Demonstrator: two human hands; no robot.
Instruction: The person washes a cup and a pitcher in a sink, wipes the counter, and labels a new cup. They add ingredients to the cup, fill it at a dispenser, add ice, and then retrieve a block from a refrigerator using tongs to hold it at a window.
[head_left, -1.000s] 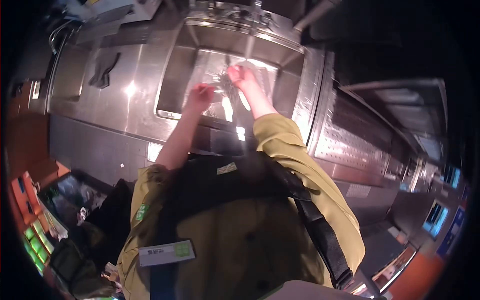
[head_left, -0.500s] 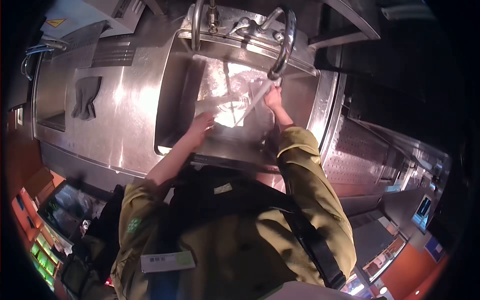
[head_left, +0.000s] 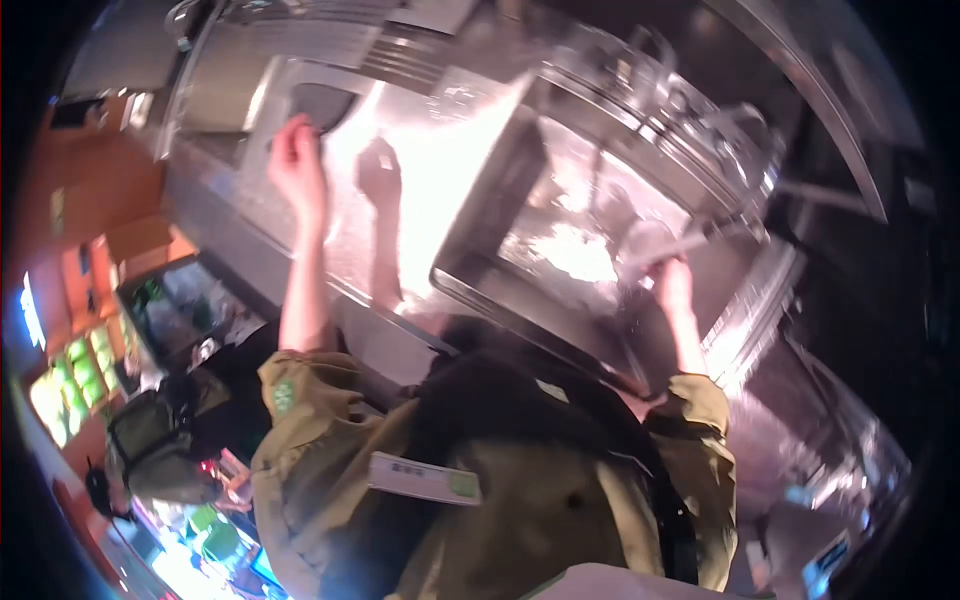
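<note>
My left hand (head_left: 298, 160) is raised over the metal counter (head_left: 345, 225), beside a dark grey cloth (head_left: 325, 103); its fingers are curled together and nothing shows in them. Its shadow falls on the counter to the right. My right hand (head_left: 672, 285) is over the sink (head_left: 480, 225), its fingers closed at a clear, shiny object whose shape is blurred. A pale streak (head_left: 685, 244), apparently water, runs beside that hand from the faucet (head_left: 752, 215). Bright wet, glossy material (head_left: 575, 250) lies in the sink.
More taps and pipes (head_left: 625, 70) stand behind the sink. A curved metal frame (head_left: 825, 110) is at upper right. At lower left, a co-worker (head_left: 165, 450) stands near a lit area, with green items on shelves (head_left: 75, 385) behind.
My left hand has left the sink and moved left over the counter, close to the cloth. My right hand stays at the sink by the faucet. The view has turned and shifted left.
</note>
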